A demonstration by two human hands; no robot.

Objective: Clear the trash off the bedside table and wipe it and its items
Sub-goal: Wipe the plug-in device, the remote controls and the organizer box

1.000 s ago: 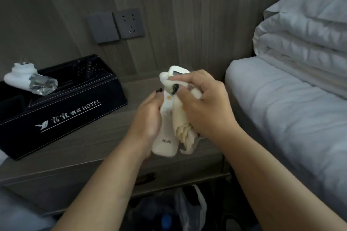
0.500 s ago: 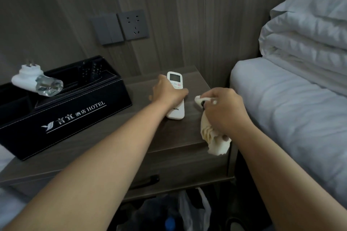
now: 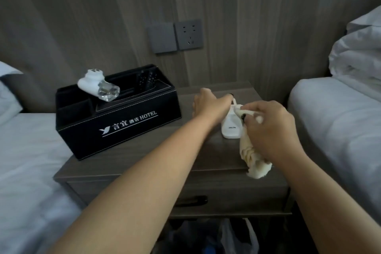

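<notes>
- Left hand (image 3: pixel 212 104) rests on the remote (image 3: pixel 232 128), fingers curled over its top end, on the surface (image 3: pixel 144 154).
- Right hand (image 3: pixel 270 128), just beside, has its grip pinching a cloth (image 3: pixel 252 156).
- Black box (image 3: pixel 117 117) stands left of both.

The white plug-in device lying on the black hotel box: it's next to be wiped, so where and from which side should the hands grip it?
Judging by its pose, take the white plug-in device by its opaque white body, from above. It lies on its side across the top of the black organizer box, prongs toward the wall and clear bottle toward the front, so the body's flanks seem open to a thumb and fingers.
</notes>
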